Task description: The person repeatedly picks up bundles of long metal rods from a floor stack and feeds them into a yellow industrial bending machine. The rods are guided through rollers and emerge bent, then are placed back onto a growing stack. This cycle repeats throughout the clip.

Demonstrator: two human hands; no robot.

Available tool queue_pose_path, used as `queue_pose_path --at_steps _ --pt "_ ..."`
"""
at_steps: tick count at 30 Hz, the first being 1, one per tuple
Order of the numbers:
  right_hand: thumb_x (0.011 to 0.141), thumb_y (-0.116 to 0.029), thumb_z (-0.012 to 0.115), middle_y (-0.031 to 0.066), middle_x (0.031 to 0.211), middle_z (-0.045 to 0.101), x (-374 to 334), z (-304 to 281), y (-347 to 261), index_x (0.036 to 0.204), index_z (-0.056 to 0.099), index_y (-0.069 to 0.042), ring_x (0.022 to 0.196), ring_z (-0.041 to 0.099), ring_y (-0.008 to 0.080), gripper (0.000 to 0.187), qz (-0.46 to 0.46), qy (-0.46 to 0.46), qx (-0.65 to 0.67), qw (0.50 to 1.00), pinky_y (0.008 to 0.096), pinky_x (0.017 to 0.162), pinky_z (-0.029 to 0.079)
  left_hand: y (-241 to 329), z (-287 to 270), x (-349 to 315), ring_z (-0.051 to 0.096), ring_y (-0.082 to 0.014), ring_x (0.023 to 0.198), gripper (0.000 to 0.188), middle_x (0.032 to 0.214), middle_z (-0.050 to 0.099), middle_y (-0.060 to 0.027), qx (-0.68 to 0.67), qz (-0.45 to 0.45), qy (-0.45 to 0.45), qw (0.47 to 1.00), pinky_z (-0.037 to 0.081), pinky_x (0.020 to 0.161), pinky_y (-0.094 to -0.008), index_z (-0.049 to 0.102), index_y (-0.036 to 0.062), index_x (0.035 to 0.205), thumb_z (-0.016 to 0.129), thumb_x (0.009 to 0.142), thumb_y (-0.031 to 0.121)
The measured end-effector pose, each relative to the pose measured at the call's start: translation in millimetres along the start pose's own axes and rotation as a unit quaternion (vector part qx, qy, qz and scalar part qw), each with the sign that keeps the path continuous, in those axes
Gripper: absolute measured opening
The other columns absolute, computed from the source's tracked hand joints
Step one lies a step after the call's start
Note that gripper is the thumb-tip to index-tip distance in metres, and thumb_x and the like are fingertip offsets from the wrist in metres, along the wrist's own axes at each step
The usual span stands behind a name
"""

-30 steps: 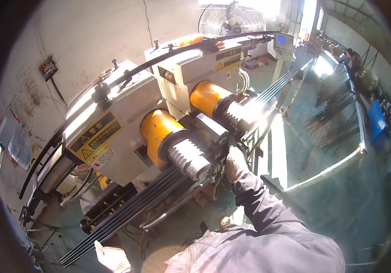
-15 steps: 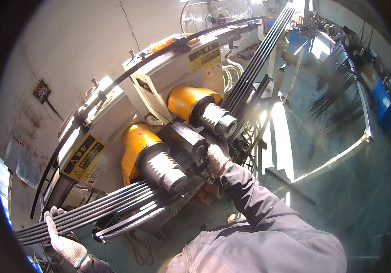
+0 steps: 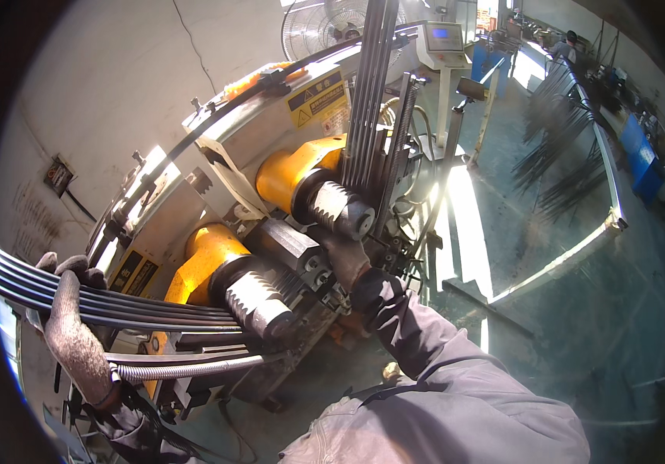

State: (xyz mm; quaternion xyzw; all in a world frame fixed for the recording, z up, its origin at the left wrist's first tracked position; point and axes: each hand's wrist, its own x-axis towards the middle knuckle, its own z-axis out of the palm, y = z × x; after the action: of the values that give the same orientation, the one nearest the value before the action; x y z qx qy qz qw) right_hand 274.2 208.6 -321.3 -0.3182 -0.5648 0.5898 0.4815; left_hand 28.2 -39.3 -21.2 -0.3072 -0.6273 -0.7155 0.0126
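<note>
A bundle of several long dark metal rods [image 3: 147, 308] runs through a bending machine. Its left part reaches out past my left hand [image 3: 77, 336], which is gloved and has its fingers curled around the rods. The other part of the bundle [image 3: 367, 100] stands steeply up behind the right roller. Two ridged steel rollers [image 3: 259, 305] [image 3: 340, 210] stick out of orange arms [image 3: 208, 251] [image 3: 294, 174]. Between them sits a steel block [image 3: 284, 243]. My right hand [image 3: 345, 257], also gloved, is beside that block, just under the right roller; its fingers are hidden.
A coiled spring [image 3: 193, 369] on a bar lies below the left rods. Behind the machine are a fan [image 3: 324, 27] and a control panel [image 3: 442, 42]. To the right, a rack [image 3: 607, 155] holds many dark bent rods. Farther back a person [image 3: 564, 46] is by the wall.
Both ends of the rods have swung upward, bending the bundle more sharply. The left orange arm has turned. My left hand has risen with the rods and curled around them; my right hand stays by the block.
</note>
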Motion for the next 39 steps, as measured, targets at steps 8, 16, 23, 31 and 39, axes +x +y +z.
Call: queue_pose_path --at_steps 8,16,23,31,39 --pt "0.105 -0.027 0.069 0.0044 0.107 0.074 -2 4 -15 0.127 0.079 -0.005 0.082 0.065 0.0119 0.032 0.009 0.019 0.124 0.992 0.0303 0.072 0.051 15 45 32 0.074 -0.0294 0.127 0.032 0.133 0.077 -0.0175 0.23 0.048 -0.285 0.929 0.056 0.114 -0.0404 0.073 0.0001 0.139 0.056 0.116 0.015" --pt "0.103 -0.024 0.073 0.0028 0.097 0.073 -2 1 -13 0.123 0.079 -0.006 0.075 0.063 0.0105 0.028 0.059 0.008 0.143 0.988 0.0299 0.064 0.046 1 36 42 0.073 -0.026 0.128 0.035 0.137 0.076 -0.0153 0.21 0.162 -0.334 0.904 0.054 0.115 -0.0384 0.073 0.0011 0.139 0.053 0.118 0.021" --pt "0.102 -0.022 0.073 0.0035 0.1 0.074 3 4 -4 0.121 0.079 -0.005 0.08 0.066 0.0119 0.026 0.051 0.034 0.103 0.993 0.0305 0.068 0.049 -1 38 42 0.074 -0.0255 0.124 0.032 0.133 0.076 -0.0145 0.209 0.12 -0.302 0.923 0.056 0.112 -0.038 0.072 0.0025 0.139 0.054 0.118 0.019" --pt "0.106 -0.019 0.064 0.0103 0.123 0.077 0 -2 -7 0.13 0.079 -0.005 0.106 0.071 0.0182 0.031 0.015 -0.008 0.003 1.0 0.0331 0.092 0.054 -4 34 43 0.075 -0.0263 0.121 0.032 0.135 0.075 -0.0148 0.231 0.219 -0.343 0.884 0.057 0.11 -0.0387 0.071 0.0033 0.142 0.053 0.118 0.015" --pt "0.107 -0.015 0.059 0.011 0.129 0.074 2 -2 -1 0.132 0.078 -0.007 0.108 0.07 0.0188 0.032 -0.009 -0.012 -0.041 0.999 0.033 0.092 0.054 -2 45 31 0.076 -0.021 0.101 0.033 0.118 0.075 -0.0129 0.128 0.13 -0.27 0.945 0.062 0.096 -0.0342 0.074 -0.0049 0.13 0.067 0.112 0.022"
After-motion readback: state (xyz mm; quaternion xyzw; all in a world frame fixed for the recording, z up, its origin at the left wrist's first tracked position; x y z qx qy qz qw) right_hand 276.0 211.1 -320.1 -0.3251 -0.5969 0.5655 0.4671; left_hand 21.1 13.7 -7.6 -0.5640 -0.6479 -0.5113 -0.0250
